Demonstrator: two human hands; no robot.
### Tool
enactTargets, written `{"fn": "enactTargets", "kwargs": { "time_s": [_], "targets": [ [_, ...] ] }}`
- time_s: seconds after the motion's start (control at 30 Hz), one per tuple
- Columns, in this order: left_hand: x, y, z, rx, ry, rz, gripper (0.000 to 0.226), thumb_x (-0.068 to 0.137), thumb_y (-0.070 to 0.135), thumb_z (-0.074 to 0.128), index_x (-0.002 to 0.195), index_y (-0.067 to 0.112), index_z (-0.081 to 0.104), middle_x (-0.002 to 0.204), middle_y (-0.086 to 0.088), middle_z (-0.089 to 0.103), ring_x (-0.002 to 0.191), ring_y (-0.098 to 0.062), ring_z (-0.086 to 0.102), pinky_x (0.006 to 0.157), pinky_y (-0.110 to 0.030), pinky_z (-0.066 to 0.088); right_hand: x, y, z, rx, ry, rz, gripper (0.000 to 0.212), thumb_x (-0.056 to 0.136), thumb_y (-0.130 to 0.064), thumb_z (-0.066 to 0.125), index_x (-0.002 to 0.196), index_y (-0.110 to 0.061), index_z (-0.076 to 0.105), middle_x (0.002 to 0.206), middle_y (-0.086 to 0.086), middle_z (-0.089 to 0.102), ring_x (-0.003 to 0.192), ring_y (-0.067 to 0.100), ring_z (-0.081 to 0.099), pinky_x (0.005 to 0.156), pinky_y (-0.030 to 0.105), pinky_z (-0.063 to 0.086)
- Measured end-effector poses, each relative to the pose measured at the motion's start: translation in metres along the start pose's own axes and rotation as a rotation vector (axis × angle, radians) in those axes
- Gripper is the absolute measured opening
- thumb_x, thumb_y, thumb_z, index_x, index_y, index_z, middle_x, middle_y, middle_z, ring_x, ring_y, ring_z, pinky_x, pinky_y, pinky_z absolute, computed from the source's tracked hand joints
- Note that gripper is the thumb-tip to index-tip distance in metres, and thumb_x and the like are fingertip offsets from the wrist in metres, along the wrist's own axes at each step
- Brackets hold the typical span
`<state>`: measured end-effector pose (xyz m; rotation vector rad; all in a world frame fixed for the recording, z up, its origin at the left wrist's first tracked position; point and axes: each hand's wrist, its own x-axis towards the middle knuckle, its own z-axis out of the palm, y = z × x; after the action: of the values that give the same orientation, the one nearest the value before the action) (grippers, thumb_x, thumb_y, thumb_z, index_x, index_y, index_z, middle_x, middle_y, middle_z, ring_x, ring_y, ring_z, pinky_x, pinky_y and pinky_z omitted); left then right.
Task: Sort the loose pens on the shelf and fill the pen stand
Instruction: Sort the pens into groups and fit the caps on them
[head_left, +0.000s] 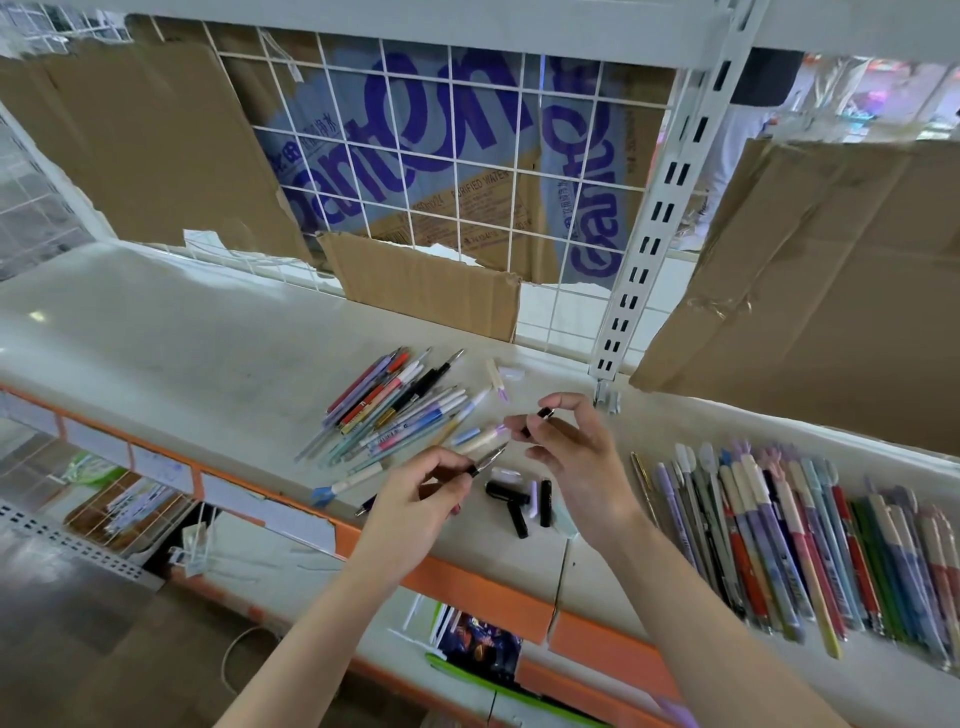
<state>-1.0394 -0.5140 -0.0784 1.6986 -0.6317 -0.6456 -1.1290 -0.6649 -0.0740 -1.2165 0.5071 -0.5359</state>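
**Cap and pen a short gap apart**

The left hand (415, 499) pinches a slim black pen with a bare silver nib (485, 462); its grip is closed round the barrel, the nib pointing up and to the right. The right hand (566, 457) pinches a short black cap (537, 420) between thumb and fingertips, that grip likewise closed. The cap sits just up and right of the nib, near but not touching, its long axis roughly in line with the pen's. I judge capping to be the step in hand, and either hand could close the gap.

Just below both grips lie loose black caps (514, 501) on the white shelf (182, 364). Beyond the left grip spreads a fan of mixed coloured pens (395, 410). Right of the right grip lies a sorted row of pens (810, 530). No pen stand is visible.
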Motion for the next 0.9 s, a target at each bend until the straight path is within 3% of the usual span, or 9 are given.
{"fn": "enactTargets", "kwargs": {
  "time_s": [0.17,0.3,0.37,0.47,0.57,0.63,0.77,0.9],
  "targets": [
    [-0.001,-0.002,0.003,0.038,0.001,0.019,0.018,0.089,0.006,0.058,0.085,0.022,0.065,0.063,0.017,0.06,0.054,0.005,0.049,0.054,-0.014,0.037,-0.009,0.004,0.01,-0.185,-0.09,0.021,0.014,0.09,-0.007,0.06,0.099,-0.009,0.05,0.087,0.007,0.073,0.091,0.021,0.067,0.076,0.027,0.051],
    [-0.005,-0.005,0.005,0.159,0.063,0.069,0.018,0.089,0.008,0.06,0.082,0.025,0.062,0.069,0.016,0.061,0.071,0.0,0.057,0.071,-0.016,0.043,-0.013,0.006,0.015,-0.112,-0.05,0.07,0.012,0.089,-0.004,0.059,0.099,-0.005,0.052,0.084,0.01,0.073,0.083,0.021,0.067,0.071,0.021,0.053],
    [-0.007,-0.003,0.011,0.236,0.117,0.15,0.022,0.087,0.004,0.061,0.079,0.025,0.058,0.069,0.013,0.059,0.067,0.001,0.055,0.066,-0.011,0.04,-0.014,0.005,0.019,-0.042,-0.011,0.107,0.009,0.09,-0.002,0.058,0.096,-0.005,0.052,0.082,0.012,0.072,0.077,0.021,0.066,0.06,0.015,0.049],
    [-0.008,-0.001,0.022,0.274,0.211,0.223,0.025,0.086,0.001,0.061,0.079,0.024,0.057,0.071,0.01,0.058,0.064,-0.002,0.053,0.06,-0.011,0.039,-0.013,0.003,0.024,-0.011,0.002,0.094,0.008,0.09,-0.003,0.057,0.095,-0.008,0.053,0.079,0.01,0.069,0.076,0.022,0.062,0.071,0.024,0.051],
    [-0.007,0.009,0.027,-0.209,0.105,-0.061,0.02,0.093,0.004,0.052,0.075,0.013,0.056,0.061,0.002,0.051,0.043,-0.006,0.036,0.042,-0.015,0.029,-0.011,-0.004,0.019,-0.043,-0.004,0.064,0.009,0.092,-0.005,0.055,0.098,-0.012,0.054,0.079,0.008,0.069,0.07,0.019,0.062,0.074,0.04,0.043],
    [-0.005,0.016,0.027,-0.552,-0.015,-0.254,0.017,0.095,0.007,0.047,0.08,0.007,0.055,0.061,-0.002,0.05,0.039,-0.004,0.026,0.035,-0.014,0.019,-0.01,-0.011,0.015,-0.033,-0.045,0.052,0.011,0.094,-0.007,0.052,0.105,-0.01,0.054,0.082,0.008,0.071,0.063,0.02,0.064,0.07,0.043,0.044],
    [-0.001,0.019,0.024,-0.761,-0.13,-0.338,0.019,0.096,0.008,0.043,0.1,-0.006,0.056,0.065,-0.006,0.054,0.038,-0.005,0.026,0.033,-0.013,0.018,-0.009,-0.02,0.004,0.049,-0.136,0.04,0.022,0.088,-0.017,0.054,0.108,-0.008,0.059,0.096,0.016,0.071,0.078,0.023,0.066,0.072,0.026,0.053],
    [-0.001,0.018,0.018,-0.798,-0.21,-0.373,0.023,0.088,0.008,0.047,0.098,-0.007,0.061,0.069,-0.008,0.056,0.043,-0.006,0.034,0.035,-0.014,0.028,-0.008,-0.015,0.002,-0.019,-0.09,0.046,0.008,0.092,-0.009,0.055,0.096,-0.004,0.06,0.085,0.015,0.07,0.068,0.022,0.064,0.066,0.024,0.052]
  ]
}}
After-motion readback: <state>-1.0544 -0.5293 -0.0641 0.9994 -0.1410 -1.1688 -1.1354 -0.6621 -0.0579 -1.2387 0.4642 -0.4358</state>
